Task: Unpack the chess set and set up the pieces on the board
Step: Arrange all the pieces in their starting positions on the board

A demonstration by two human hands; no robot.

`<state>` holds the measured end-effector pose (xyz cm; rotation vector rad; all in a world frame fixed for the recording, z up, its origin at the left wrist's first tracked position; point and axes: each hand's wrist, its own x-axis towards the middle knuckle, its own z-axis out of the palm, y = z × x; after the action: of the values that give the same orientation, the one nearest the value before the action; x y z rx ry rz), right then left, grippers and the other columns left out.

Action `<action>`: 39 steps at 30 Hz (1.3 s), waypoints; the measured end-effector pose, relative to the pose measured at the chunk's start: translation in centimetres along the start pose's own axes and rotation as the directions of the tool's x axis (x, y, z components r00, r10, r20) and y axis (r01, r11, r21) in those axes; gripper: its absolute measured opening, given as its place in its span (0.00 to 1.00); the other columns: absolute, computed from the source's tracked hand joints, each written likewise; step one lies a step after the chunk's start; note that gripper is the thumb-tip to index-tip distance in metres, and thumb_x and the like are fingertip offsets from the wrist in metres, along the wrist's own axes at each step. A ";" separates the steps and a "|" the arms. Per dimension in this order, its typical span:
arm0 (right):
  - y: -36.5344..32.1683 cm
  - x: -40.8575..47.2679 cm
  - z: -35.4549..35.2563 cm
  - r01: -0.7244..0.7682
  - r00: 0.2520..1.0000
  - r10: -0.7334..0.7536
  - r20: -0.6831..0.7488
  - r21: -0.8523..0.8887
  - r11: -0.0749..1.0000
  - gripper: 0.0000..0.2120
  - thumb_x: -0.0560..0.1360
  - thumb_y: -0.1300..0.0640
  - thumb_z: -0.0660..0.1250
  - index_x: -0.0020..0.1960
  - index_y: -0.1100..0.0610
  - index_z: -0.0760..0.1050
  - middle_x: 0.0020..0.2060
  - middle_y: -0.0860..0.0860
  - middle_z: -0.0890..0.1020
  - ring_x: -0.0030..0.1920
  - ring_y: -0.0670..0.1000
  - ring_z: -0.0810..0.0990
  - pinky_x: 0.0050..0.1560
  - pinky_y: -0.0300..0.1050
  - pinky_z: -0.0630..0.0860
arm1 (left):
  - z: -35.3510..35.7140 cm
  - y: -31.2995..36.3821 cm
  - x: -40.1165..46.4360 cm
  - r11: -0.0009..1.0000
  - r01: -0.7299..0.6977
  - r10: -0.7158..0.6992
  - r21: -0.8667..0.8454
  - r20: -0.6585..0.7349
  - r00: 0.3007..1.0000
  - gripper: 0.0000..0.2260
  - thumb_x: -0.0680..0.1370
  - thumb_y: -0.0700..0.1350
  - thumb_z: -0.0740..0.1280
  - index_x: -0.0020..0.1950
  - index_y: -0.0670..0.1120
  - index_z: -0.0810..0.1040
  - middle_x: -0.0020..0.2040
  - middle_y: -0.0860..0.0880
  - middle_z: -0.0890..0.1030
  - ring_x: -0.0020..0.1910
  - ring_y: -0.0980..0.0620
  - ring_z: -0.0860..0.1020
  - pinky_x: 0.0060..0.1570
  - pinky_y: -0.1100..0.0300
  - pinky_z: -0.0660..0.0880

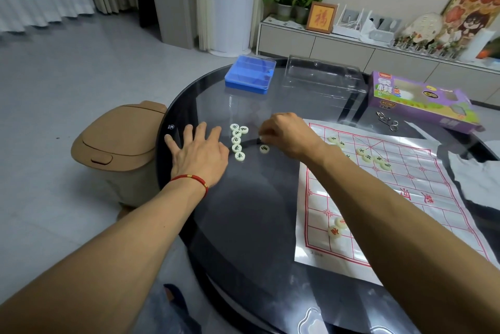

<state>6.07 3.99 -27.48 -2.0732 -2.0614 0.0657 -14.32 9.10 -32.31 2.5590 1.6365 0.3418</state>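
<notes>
A: On the round glass desk (pixel 243 212), what writing cd you read?

B: Purple box (pixel 422 101) at the far right had big chars, looked like 象棋, w/ small latin text under it, too small to read. The paper board (pixel 378 198) had red grid lines and red river chars, seen upside down, not legible. Framed picture (pixel 322 17) on the cabinet showed 福.

A: Pieces?

B: Six cream discs w/ dark chars in a cluster (pixel 237 141) left of the board, off it; the lowest read 車. One more lone piece (pixel 264 148) sat just right of them, char unclear.

A: Hands?

B: Left hand (pixel 200 152) lay flat on the glass, fingers spread, palm down, thumb edge just beside the cluster. Red cord bracelet (pixel 190 179) on that wrist. Right hand (pixel 286 136) reached across, knuckles up, fingertips curled down and pinching a small pale piece, just above the lone one.

A: On the board?

B: Approx six dark-char pieces near its far left corner, partly hidden by the right forearm. Two red-char pieces (pixel 336 228) at the near left edge, touching.

A: Else?

B: One blue tray (pixel 250 75), one clear plastic lid (pixel 322 76), one pair of scissors (pixel 388 124), one tan bin (pixel 119 144) on the floor.
</notes>
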 end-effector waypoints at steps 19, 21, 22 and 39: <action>0.0 -2.9 -0.2 0.032 0.999 -0.033 0.036 0.024 0.999 0.13 0.80 0.51 0.65 0.63 0.50 0.79 0.54 0.52 0.79 0.53 0.54 0.78 0.53 0.49 0.75 | 0.0 0.1 0.0 1.000 -0.003 0.003 0.025 -0.006 1.000 0.22 0.82 0.50 0.50 0.77 0.53 0.62 0.78 0.47 0.62 0.77 0.43 0.56 0.70 0.29 0.51; -0.2 -3.4 0.1 0.068 0.997 -0.068 0.020 0.023 0.997 0.12 0.79 0.52 0.68 0.61 0.50 0.80 0.52 0.52 0.78 0.51 0.53 0.78 0.52 0.47 0.74 | 0.0 0.1 0.0 1.000 0.001 -0.001 0.023 0.000 1.000 0.22 0.82 0.50 0.50 0.77 0.53 0.62 0.78 0.47 0.62 0.77 0.43 0.56 0.70 0.29 0.50; -0.3 -3.5 0.3 0.083 0.997 -0.083 0.003 0.028 0.996 0.11 0.78 0.53 0.69 0.59 0.51 0.81 0.51 0.52 0.79 0.51 0.54 0.79 0.50 0.47 0.74 | -0.1 0.1 0.0 1.000 0.004 -0.004 0.019 0.003 1.000 0.22 0.82 0.50 0.50 0.77 0.53 0.62 0.78 0.47 0.62 0.77 0.43 0.55 0.70 0.29 0.50; 12.3 -8.4 -2.7 -0.573 0.791 0.593 -0.149 0.157 0.804 0.12 0.78 0.52 0.72 0.53 0.61 0.84 0.48 0.57 0.84 0.45 0.56 0.82 0.49 0.51 0.81 | 0.1 0.1 0.0 0.999 0.008 -0.008 0.036 0.005 1.000 0.22 0.82 0.51 0.50 0.77 0.53 0.62 0.78 0.47 0.61 0.77 0.43 0.55 0.70 0.29 0.50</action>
<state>18.51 -4.58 -28.08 -2.4572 -1.2116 0.0661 -14.18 9.09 -32.42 2.5758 1.6658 0.3072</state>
